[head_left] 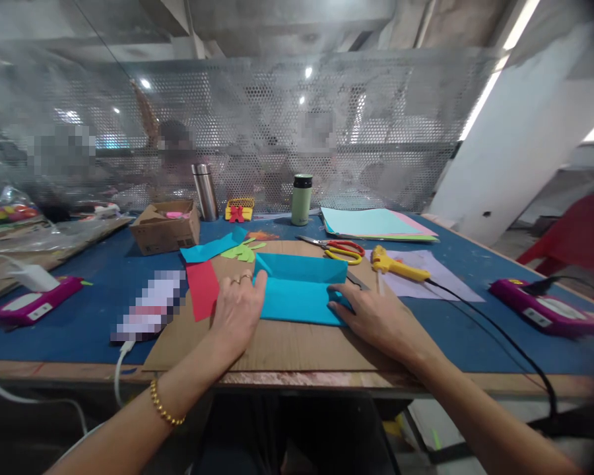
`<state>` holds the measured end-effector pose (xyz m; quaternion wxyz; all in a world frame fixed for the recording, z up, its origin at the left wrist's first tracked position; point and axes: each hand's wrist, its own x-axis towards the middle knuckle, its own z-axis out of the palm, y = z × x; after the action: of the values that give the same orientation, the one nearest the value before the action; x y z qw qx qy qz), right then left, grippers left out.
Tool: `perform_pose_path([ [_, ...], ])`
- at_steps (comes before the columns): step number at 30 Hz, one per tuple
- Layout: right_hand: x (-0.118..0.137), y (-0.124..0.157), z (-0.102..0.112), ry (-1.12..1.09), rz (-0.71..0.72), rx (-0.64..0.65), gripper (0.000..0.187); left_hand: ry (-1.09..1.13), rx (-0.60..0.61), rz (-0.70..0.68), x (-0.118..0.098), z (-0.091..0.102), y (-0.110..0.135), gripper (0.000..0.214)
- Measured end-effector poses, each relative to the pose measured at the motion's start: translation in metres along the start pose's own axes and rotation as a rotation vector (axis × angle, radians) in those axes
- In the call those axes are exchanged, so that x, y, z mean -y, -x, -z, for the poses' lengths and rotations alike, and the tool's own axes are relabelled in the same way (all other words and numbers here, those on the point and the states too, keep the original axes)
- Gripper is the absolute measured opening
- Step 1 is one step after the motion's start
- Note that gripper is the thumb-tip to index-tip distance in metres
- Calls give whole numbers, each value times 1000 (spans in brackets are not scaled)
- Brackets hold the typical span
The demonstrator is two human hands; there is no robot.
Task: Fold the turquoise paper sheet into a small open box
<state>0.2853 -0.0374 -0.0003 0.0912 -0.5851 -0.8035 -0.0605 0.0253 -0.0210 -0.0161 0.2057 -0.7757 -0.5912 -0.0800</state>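
A sheet of blue paper (297, 300), creased with its far flap raised, lies on a brown cardboard sheet (287, 349). My left hand (240, 307) holds its left edge, the thumb along the side and the other fingers curled. At the right edge, my right hand (376, 316) pinches the paper between thumb and fingers. Beside my left hand is a piece of red paper (202, 290). Green paper cutouts (245, 251) and another folded blue paper piece (212, 246) sit beyond it. A dark blade-like strip (357, 282) shows partly behind my right hand.
Scissors (344, 251) and a yellow glue gun (400, 266) with a black cord lie to the right. Behind stand a cardboard box (165, 227), a steel flask (205, 191), a green tumbler (301, 201) and stacked coloured paper (376, 223). Purple power strips (549, 310) flank the table.
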Motion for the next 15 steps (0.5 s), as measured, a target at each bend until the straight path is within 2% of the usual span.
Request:
perform_pose_path([
  [2,2,2,3,12,-8,10,37,-23,-58,-161,1,-1,0,40],
  [4,4,3,5,16,-5,15,37,4,-63,-323,3,-2,-2,45],
  [7,6,4,7,14,-2,20,37,17,-58,-480,5,-5,-5,58],
  [11,8,6,6,26,4,18,38,9,-61,-572,4,-5,-7,62],
  [15,0,12,2,92,-47,5,37,83,-40,-562,4,-5,-9,59],
])
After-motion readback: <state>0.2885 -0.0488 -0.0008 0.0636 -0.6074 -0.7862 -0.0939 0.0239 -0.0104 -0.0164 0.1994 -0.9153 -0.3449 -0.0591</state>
